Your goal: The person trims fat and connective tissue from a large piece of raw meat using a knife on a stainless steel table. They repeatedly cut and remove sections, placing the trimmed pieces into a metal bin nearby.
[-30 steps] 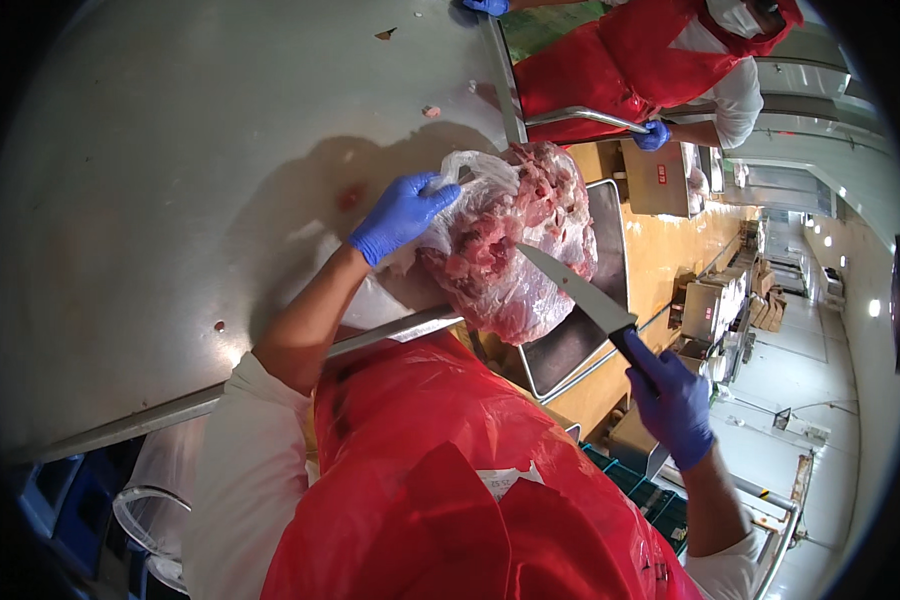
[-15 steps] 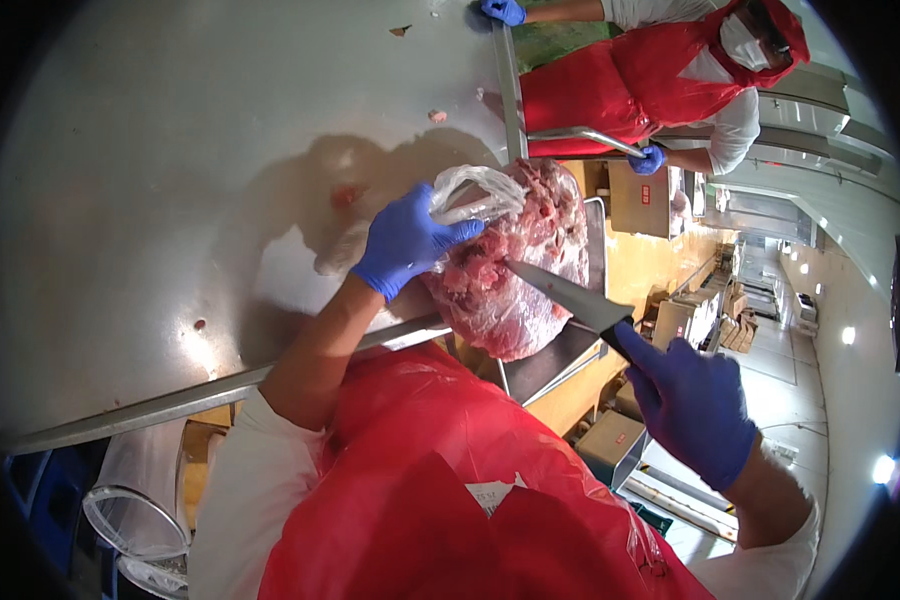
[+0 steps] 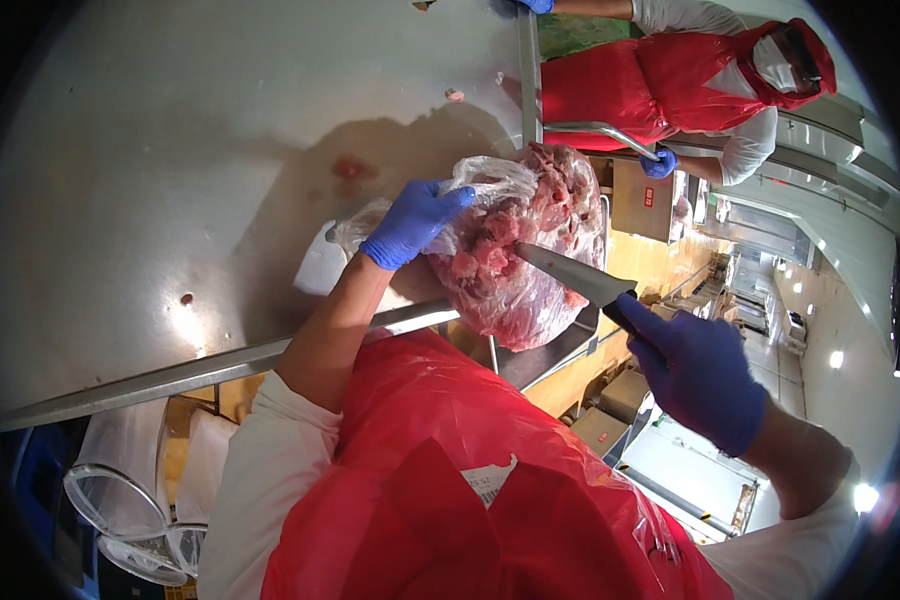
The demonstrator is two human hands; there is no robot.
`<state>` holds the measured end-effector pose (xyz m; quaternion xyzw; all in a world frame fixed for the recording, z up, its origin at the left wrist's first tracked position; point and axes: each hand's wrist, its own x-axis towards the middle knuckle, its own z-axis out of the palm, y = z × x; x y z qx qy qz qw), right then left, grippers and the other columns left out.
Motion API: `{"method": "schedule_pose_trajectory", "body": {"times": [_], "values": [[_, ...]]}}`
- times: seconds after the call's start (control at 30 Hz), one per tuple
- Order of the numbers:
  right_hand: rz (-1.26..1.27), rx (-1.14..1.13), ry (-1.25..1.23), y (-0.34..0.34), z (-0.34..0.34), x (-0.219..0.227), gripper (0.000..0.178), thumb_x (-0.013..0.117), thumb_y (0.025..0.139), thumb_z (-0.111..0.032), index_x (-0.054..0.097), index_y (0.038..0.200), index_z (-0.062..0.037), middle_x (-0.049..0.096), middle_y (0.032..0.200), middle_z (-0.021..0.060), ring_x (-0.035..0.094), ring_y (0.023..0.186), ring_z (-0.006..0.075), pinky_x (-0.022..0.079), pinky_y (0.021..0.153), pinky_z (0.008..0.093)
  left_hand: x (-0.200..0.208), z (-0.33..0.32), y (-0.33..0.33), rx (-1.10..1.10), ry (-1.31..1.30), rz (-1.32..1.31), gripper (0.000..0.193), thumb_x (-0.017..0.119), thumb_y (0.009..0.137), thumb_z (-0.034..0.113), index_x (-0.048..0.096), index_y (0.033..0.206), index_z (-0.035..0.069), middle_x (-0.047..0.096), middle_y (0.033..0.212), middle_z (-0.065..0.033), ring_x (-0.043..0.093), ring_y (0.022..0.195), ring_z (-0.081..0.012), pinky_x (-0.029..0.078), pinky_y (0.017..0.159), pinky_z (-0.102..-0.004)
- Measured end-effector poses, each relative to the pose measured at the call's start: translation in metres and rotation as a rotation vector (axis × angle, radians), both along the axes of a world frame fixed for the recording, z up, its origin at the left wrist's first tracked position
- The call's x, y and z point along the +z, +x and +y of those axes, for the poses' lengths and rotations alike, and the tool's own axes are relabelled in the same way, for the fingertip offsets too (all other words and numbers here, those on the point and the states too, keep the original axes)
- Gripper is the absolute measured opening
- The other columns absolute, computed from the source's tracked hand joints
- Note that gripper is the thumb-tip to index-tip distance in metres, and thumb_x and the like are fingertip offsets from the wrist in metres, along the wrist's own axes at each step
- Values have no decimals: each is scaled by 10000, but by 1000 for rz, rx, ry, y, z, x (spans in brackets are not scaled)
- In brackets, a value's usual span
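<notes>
A large piece of raw meat (image 3: pixel 510 310), wrapped in clear plastic, hangs partly over the edge of the steel table. My left hand (image 3: pixel 415 225), in a blue glove, is closed on the clear plastic bag (image 3: pixel 500 180) at the meat's left side; loose folds of it trail toward the table. My right hand (image 3: pixel 700 380), also blue-gloved, grips the dark handle of a knife (image 3: pixel 575 277). Its blade points left, with the tip at the exposed red flesh. Whether the tip has gone into the meat I cannot tell.
The steel table (image 3: pixel 140 200) spreads to the left, with small meat scraps (image 3: pixel 455 96) on it. Across its far edge stands a co-worker (image 3: pixel 640 85) in a red apron, one hand on a metal rail (image 3: pixel 600 130). Clear bags (image 3: pixel 120 470) hang at lower left; cardboard boxes (image 3: pixel 642 200) stand at right.
My left hand's thumb has drawn in against the fingers on the plastic, and the folds by it have shifted. The knife stays at the meat. The whole view has moved slightly.
</notes>
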<state>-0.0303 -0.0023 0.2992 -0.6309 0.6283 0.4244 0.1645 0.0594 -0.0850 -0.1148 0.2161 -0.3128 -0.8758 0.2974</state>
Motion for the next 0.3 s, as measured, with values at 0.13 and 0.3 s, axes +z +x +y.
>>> {"method": "schedule_pose_trajectory", "body": {"times": [0.13, 0.3], "values": [[-1, 47, -8, -12, 22, -6, 529, 640, 1001, -226, 497, 1504, -146, 672, 755, 172, 683, 613, 361, 529, 539, 488, 12, 1, 6, 26, -6, 36, 342, 736, 1024, 296, 765, 1113, -32, 711, 952, 29, 586, 832, -43, 526, 734, -259], [76, 168, 111, -7, 2, -4, 638, 671, 989, -260, 434, 1575, -173, 668, 780, 209, 691, 606, 334, 547, 546, 474, -7, 11, 4, 32, -3, -91, 371, 767, 997, 333, 775, 1144, -7, 708, 967, 32, 569, 856, -40, 529, 755, -260]]}}
